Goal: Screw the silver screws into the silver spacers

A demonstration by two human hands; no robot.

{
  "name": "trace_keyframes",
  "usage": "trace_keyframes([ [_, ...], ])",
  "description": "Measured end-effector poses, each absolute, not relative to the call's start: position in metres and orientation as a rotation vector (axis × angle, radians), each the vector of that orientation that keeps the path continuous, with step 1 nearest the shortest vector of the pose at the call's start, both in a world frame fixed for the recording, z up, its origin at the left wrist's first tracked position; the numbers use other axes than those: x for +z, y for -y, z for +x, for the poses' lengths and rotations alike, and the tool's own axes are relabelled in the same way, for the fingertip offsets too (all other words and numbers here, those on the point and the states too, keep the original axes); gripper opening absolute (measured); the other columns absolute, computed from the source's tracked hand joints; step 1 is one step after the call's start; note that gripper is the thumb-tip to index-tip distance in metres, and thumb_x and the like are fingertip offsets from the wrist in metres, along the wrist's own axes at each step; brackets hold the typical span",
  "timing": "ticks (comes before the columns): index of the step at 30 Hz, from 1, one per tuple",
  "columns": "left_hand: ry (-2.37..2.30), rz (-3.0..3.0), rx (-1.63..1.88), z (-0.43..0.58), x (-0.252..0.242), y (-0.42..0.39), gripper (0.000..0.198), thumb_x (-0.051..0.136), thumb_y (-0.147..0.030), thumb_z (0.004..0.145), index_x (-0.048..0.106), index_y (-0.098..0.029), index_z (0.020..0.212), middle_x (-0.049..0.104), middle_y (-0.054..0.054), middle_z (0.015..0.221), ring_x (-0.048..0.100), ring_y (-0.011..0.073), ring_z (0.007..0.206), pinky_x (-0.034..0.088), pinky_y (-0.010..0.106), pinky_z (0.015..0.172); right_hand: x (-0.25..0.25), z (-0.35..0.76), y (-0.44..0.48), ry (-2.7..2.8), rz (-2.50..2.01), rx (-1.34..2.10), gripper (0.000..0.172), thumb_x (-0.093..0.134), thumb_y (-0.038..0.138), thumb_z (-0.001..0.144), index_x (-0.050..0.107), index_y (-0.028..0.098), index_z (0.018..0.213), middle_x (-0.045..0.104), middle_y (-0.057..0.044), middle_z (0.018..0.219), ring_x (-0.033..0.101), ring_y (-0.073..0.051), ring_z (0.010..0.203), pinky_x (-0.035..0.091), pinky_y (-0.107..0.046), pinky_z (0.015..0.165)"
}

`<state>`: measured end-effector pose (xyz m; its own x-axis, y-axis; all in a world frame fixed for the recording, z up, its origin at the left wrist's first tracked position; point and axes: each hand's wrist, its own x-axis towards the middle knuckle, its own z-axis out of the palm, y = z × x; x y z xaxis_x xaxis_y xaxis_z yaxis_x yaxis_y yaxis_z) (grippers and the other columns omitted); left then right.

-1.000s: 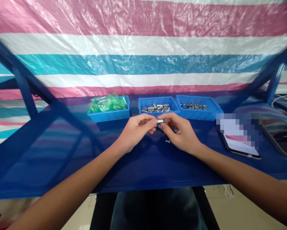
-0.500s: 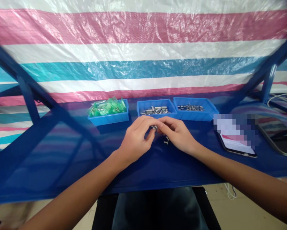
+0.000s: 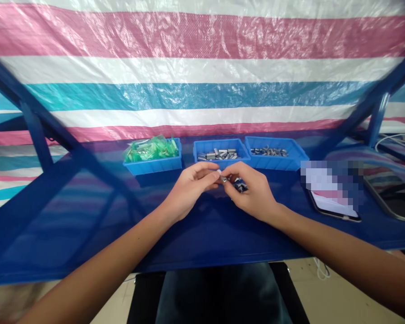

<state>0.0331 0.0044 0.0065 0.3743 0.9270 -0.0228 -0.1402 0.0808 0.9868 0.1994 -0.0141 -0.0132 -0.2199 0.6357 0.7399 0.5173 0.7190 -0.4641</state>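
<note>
Blue plastic bins (image 3: 279,165) hold green pieces (image 3: 151,150), silver cylinders (image 3: 219,155), metal bits (image 3: 269,151); left hand (image 3: 189,191) and right hand (image 3: 254,191) pinch a silvery part (image 3: 224,179).

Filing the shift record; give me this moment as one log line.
left hand: pinching small metal part; right hand: pinching same; beyond: middle blue bin, metal pieces inside

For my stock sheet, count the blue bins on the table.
3, along the far side of the table: a left bin holding green pieces, a middle bin holding silvery cylinders, and a right bin holding small metal parts. No other seems hidden.
</note>
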Motion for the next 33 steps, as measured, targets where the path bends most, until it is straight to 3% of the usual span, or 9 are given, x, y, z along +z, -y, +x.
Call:
trace_keyframes([
  [5, -0.831, 1.238, 0.977, 0.032, 0.007, -0.004, 0.023, 0.069, -0.022, 0.075, 0.063, -0.017, 0.097, 0.066, 0.001, 0.090, 0.064, 0.0110, 0.083, 0.053, 0.026, 0.077, -0.012, 0.199, 0.017, 1.913, -0.864, 0.175, 0.021, 0.052, 0.008, 0.077, 0.053, 0.022, 0.092, 0.060, -0.002, 0.083, 0.057, -0.014, 0.074, 0.048, -0.028, 0.067],
  [12, -0.782, 1.623, 1.061, 0.032, 0.007, -0.003, 0.011, 0.060, -0.016, 0.078, 0.056, -0.017, 0.088, 0.064, 0.004, 0.093, 0.064, 0.0147, 0.090, 0.053, 0.033, 0.085, -0.015, 0.197, 0.014, 1.770, -0.938, 0.411, 0.019, 0.059, 0.018, 0.079, 0.051, 0.021, 0.096, 0.058, -0.001, 0.081, 0.058, -0.013, 0.071, 0.050, -0.027, 0.063],
  [18, -0.661, 1.700, 1.079, 0.030, 0.012, -0.001, 0.022, 0.054, -0.013, 0.082, 0.049, -0.020, 0.102, 0.066, 0.006, 0.105, 0.064, 0.0161, 0.103, 0.050, 0.035, 0.094, -0.010, 0.199, 0.017, 1.817, -0.934, 0.028, 0.016, 0.057, 0.019, 0.082, 0.057, 0.022, 0.098, 0.061, 0.000, 0.075, 0.059, -0.014, 0.067, 0.049, -0.029, 0.063],
  [22, -0.740, 1.882, 1.029, 0.029, 0.007, -0.003, 0.041, 0.054, -0.016, 0.084, 0.045, -0.022, 0.123, 0.060, 0.010, 0.125, 0.053, 0.0201, 0.124, 0.046, 0.038, 0.102, -0.002, 0.206, 0.005, 1.758, -0.934, -0.172, 0.019, 0.054, 0.020, 0.084, 0.058, 0.024, 0.102, 0.062, -0.001, 0.076, 0.059, -0.015, 0.066, 0.049, -0.032, 0.065],
  [24, -0.904, 2.088, 0.992, 0.027, -0.002, -0.008, 0.043, 0.053, -0.018, 0.085, 0.045, -0.020, 0.127, 0.059, 0.011, 0.126, 0.053, 0.0220, 0.123, 0.045, 0.041, 0.102, 0.001, 0.212, -0.010, 1.731, -0.987, -0.263, 0.020, 0.053, 0.020, 0.085, 0.060, 0.024, 0.103, 0.062, -0.004, 0.080, 0.059, -0.018, 0.073, 0.050, -0.035, 0.071],
  [28, -1.088, 2.500, 0.736, 0.023, -0.016, -0.017, 0.030, 0.047, -0.017, 0.087, 0.058, -0.016, 0.116, 0.061, 0.010, 0.119, 0.054, 0.0231, 0.114, 0.043, 0.045, 0.102, 0.002, 0.227, -0.030, 1.771, -1.144, -0.344, 0.026, 0.058, 0.023, 0.081, 0.060, 0.021, 0.107, 0.060, -0.008, 0.091, 0.057, -0.024, 0.088, 0.047, -0.043, 0.080],
  [33, -1.154, 2.675, 0.562, 0.024, -0.017, -0.017, 0.039, 0.045, -0.023, 0.090, 0.052, -0.012, 0.127, 0.054, 0.013, 0.122, 0.052, 0.0257, 0.112, 0.043, 0.046, 0.100, -0.004, 0.226, -0.008, 1.804, -1.172, -0.236, 0.025, 0.057, 0.025, 0.082, 0.059, 0.019, 0.107, 0.060, -0.008, 0.088, 0.055, -0.024, 0.085, 0.046, -0.040, 0.077],
])
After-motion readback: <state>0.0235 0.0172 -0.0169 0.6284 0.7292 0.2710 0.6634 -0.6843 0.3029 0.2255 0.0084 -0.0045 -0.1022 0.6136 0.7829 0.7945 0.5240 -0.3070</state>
